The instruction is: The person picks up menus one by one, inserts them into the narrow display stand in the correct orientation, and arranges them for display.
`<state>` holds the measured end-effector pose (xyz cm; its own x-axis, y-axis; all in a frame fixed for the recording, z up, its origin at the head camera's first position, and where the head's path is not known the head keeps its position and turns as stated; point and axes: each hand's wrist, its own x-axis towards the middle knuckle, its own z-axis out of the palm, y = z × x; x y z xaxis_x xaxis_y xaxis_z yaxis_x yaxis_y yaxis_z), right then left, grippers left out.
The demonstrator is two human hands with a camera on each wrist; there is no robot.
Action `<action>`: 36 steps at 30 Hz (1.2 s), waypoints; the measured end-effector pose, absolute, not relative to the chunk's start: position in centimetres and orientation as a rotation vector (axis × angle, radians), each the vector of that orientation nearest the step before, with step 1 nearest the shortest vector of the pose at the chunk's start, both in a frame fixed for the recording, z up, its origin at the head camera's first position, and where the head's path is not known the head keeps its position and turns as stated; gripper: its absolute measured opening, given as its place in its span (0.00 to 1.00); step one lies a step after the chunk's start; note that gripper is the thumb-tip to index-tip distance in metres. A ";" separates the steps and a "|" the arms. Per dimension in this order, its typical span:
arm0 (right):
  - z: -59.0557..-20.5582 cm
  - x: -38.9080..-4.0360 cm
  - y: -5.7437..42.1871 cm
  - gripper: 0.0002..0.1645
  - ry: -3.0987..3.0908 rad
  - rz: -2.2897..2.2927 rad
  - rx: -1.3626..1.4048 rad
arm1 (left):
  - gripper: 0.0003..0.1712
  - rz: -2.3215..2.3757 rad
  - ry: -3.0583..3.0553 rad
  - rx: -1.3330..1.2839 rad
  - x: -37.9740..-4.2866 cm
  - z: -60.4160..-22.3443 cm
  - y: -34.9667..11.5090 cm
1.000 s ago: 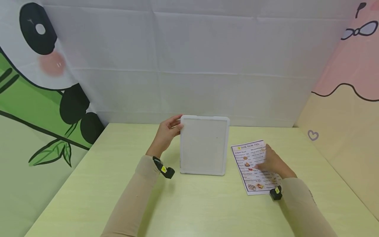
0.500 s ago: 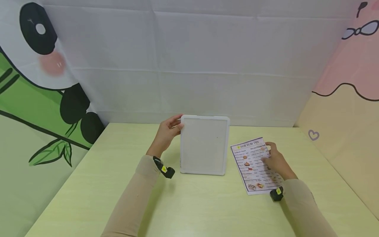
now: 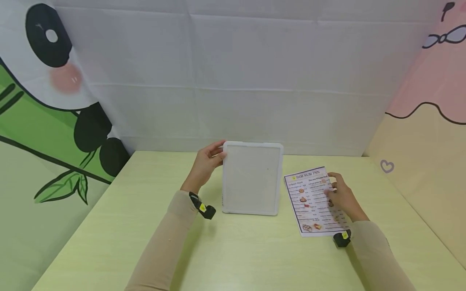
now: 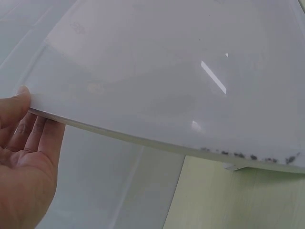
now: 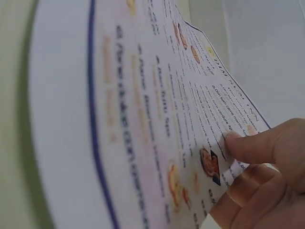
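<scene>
A white framed board (image 3: 251, 180) stands upright on the table, its blank face toward me. My left hand (image 3: 204, 165) pinches its upper left edge between thumb and fingers. In the left wrist view the board's glossy face (image 4: 167, 71) has dark smudges along its lower rim. To the right, my right hand (image 3: 344, 198) holds a printed "DIM SUM INN" menu sheet (image 3: 313, 202) by its right edge. The right wrist view shows the thumb lying on the printed face of the sheet (image 5: 157, 95) and the fingers behind it.
The pale wooden table (image 3: 233, 258) runs back to a white wall sheet (image 3: 251, 72). Cartoon-printed panels stand at the left and right. A black wrist camera (image 3: 206, 211) sits on the left wrist, another black camera (image 3: 342, 238) on the right.
My right hand has shifted from lying over the menu to gripping its right edge, and the sheet's top has risen slightly. The board and left hand stay in place.
</scene>
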<state>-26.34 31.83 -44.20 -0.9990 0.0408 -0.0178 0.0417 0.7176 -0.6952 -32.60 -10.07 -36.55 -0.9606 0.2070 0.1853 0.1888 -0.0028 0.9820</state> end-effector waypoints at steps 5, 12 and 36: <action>-43.6 -26.3 32.0 0.40 2.874 -1.284 0.071 | 0.28 2.167 2.213 0.435 -32.6 -36.6 -10.0; -42.7 -26.0 32.3 0.42 2.768 -1.384 0.098 | 0.28 2.163 2.217 0.440 -32.6 -36.7 -10.1; -40.8 -25.7 32.2 0.39 2.522 -1.669 0.074 | 0.29 2.173 2.189 0.448 -32.6 -36.7 -10.2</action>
<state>-25.66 32.23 -40.79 -0.9920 -0.0232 -0.1240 0.1050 0.3921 -0.9139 -32.59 -10.20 -36.68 -0.9584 0.2190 0.1832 0.1847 -0.0135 0.9827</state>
